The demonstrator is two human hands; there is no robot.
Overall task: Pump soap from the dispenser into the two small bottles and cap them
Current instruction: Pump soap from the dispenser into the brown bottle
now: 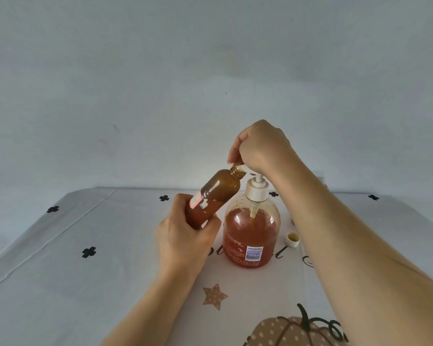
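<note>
Printed on the cloth nearest the camera, at 6 o'clock, was a dotted pumpkin (293, 330), with a dotted star (214, 297) just beyond it. Farther along the cloth-covered counter (85, 283) stood the soap dispenser (250, 240), well over half full of orange soap.

At 10 o'clock of the dispenser, the left hand (185, 243) was wrapped around the lower body of a small amber bottle (211, 198), holding it off the counter and tilted so that its open threaded neck met the nozzle tip. The right hand (263, 146) was curled down over the top of the white pump (257, 189), gripping it from above.

By my reading, filling of the first bottle was under way. Its lower part looked lighter orange than its shoulder, which suggested some soap inside, though the level was hard to judge. One white cap (293, 239) lay open side up on the counter at 3 o'clock of the dispenser, so capping was not yet done. I could not make out a second small bottle; the right forearm may have hidden it, and that bottle was probably still to be filled and capped.

No brand was legible. The small bottle carried a red and white sticker (196, 199), too blurred to read. The dispenser showed a white barcode panel (253, 253) beside fine print too small to read. Dark script lettering (280, 254) on the cloth was largely hidden.
</note>
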